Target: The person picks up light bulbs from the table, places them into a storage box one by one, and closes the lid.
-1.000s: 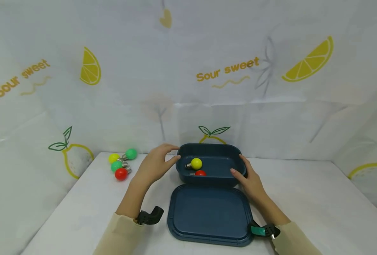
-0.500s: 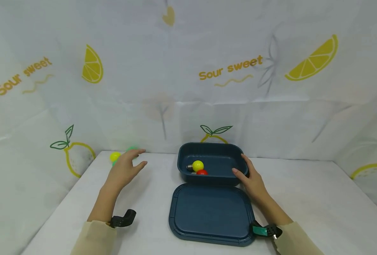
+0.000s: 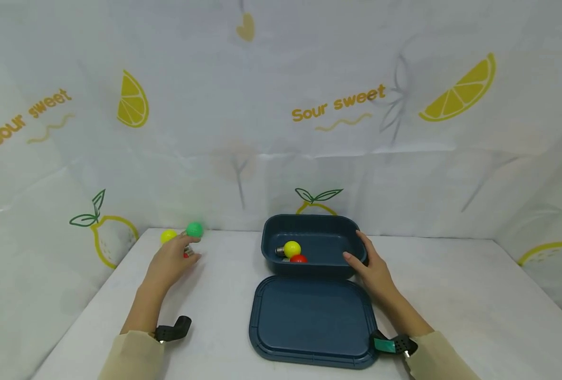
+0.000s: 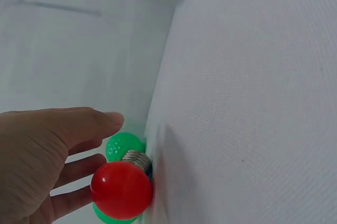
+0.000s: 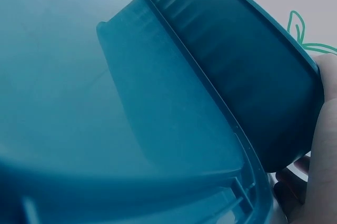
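My left hand (image 3: 170, 261) reaches over the loose light bulbs at the table's left back, thumb and fingers spread. In the left wrist view its fingers are right beside a red bulb (image 4: 121, 190), with a green bulb (image 4: 122, 145) behind and another green one partly hidden. The head view shows a green bulb (image 3: 194, 229) and a yellow bulb (image 3: 168, 235) past the fingers. With thumb at the front rim and fingers round the right end, my right hand (image 3: 374, 272) grips a dark blue plastic box (image 3: 330, 245). Inside lie a yellow bulb (image 3: 292, 248) and a red bulb (image 3: 299, 259).
A dark blue lid (image 3: 313, 319) lies flat on the white table (image 3: 451, 295) in front of the box, close to its front wall. Behind the table hangs a white cloth (image 3: 224, 105) with lemon prints.
My left hand has moved from the box's left end out to the bulbs at the left and lowered among them. The right hand stays on the box.
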Demonstrator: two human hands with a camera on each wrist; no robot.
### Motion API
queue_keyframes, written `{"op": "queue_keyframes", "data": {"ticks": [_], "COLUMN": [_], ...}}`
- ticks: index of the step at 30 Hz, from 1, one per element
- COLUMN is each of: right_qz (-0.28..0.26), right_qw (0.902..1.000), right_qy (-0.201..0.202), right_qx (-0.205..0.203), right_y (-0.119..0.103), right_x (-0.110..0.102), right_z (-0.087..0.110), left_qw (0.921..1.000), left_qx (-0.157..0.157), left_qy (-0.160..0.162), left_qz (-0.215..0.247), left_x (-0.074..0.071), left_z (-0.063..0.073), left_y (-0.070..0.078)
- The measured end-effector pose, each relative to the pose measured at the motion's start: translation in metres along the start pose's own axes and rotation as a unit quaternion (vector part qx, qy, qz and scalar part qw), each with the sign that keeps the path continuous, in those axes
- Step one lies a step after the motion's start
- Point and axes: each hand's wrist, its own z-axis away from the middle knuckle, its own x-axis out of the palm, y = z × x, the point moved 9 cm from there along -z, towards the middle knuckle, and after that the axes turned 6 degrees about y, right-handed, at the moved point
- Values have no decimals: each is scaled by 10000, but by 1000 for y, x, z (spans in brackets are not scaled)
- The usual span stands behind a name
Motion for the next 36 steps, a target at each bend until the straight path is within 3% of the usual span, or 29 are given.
{"op": "queue_keyframes", "data": {"ticks": [12, 19, 22, 28, 36], "right_qz": [29, 67, 110, 212, 165], "right_qw": [10000, 10000, 9999, 9997, 9998], "right_qy": [-16, -12, -29, -28, -23], "right_qx": [-72, -10, 77, 153, 138], "right_y": [-4, -2, -1, 0, -1], "right_x": [3, 2, 2, 2, -1], "right_z": [1, 2, 3, 3, 3], "left_qw": [9994, 9943, 9926, 9960, 9970], "left_qx": [-38, -568, -613, -397, 168], "left_qy": [-263, -869, -1018, -717, 146], "left_qz": [225, 250, 240, 352, 748], "left_x": [12, 23, 26, 22, 4], "left_z": [3, 9, 11, 7, -3], "left_y": [-6, -13, -13, -4, 26]}}
